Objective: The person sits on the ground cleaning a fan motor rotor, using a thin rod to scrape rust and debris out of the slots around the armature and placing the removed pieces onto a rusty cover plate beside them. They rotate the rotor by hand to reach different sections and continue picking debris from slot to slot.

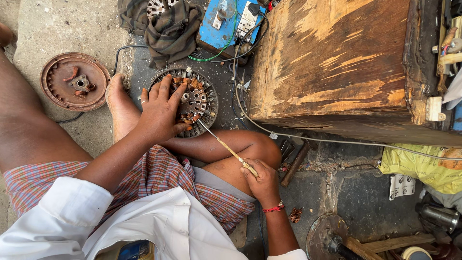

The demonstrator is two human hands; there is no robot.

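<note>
Stator [195,98]: 1, 2 hands, 1 screwdriver [226,147].

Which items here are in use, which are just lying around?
In use:
left hand pressing on the stator
right hand holding a thin tool, tip at the stator

Lying about:
rusty round cover
cloth
blue switchboard
wooden box
hammer
yellow bag
</note>
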